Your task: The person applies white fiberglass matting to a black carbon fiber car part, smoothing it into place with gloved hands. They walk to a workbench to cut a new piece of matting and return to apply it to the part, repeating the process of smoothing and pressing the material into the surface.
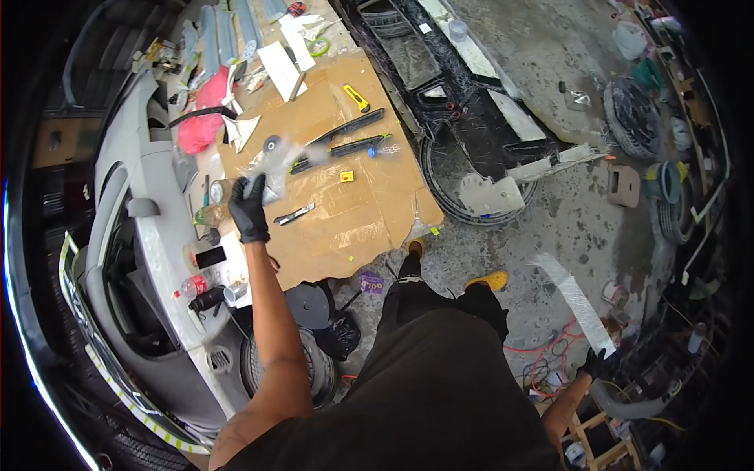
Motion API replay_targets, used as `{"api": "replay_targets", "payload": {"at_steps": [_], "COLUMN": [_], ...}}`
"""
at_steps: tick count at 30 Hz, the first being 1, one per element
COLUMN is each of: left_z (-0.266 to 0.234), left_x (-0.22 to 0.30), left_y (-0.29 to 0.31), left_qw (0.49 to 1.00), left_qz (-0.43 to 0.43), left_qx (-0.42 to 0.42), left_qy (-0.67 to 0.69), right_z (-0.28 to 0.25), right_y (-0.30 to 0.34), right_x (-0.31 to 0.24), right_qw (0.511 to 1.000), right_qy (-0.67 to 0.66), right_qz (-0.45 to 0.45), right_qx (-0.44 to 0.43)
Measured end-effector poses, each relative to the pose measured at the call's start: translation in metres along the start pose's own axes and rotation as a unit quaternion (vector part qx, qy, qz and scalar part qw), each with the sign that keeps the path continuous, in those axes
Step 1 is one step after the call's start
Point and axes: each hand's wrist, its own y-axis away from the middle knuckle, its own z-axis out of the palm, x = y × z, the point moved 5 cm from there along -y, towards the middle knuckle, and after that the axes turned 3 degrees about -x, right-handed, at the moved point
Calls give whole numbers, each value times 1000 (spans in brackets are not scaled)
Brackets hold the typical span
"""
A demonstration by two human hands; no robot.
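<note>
Left hand: black-gloved, above the left edge of the cardboard sheet. Fingers partly curled beside crumpled clear plastic film; cannot tell whether they have hold of it.

Right hand: black-gloved, well out to the right of the sheet, over the cluttered floor. Fingers closed on the lower end of one long pale strip, glossy, which reaches from the hand toward the sheet's near right corner, ending well apart from it.

On the sheet:
- Yellow utility knife, one, toward the far right edge.
- Long black trim pieces, two, lying slantwise between the middle and the right edge.
- Small yellow box, one, right of the middle.
- Snap-off cutter, one, nearer the left edge, close to the left hand.
- Dark tape roll, one, by the left edge, beyond the left hand.

Beyond the left edge: pink plastic sheeting; smartphone, dark screen; clear bottle with red label, near the phone.

Floor, beyond the near right corner: yellow clog, worn on one foot.
</note>
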Motion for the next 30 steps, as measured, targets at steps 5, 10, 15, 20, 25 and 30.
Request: {"api": "replay_targets", "payload": {"at_steps": [5, 10, 15, 20, 25, 30], "left_z": [-5, 87, 281, 434, 578, 790], "left_x": [59, 145, 271, 305, 333, 347], "left_y": [-6, -14, 17, -4, -8, 31], "left_qw": [966, 982, 987, 980, 982, 975], "left_qz": [187, 177, 152, 171, 143, 72], "left_qx": [34, -44, -38, -58, -118, -203], "left_qy": [-177, -41, -42, -80, -25, 46], "right_z": [-82, -136, -193, -214, -178, -203], "right_y": [-119, -192, -238, -302, -357, -407], "right_x": [67, 74, 47, 43, 12, -1], "right_qw": [989, 991, 987, 986, 984, 955], "right_qy": [143, -102, -46, -76, 1, -185], "right_qz": [37, 75, 86, 45, 70, 128], "right_qx": [-16, 37, 129, 142, 163, 193]}}
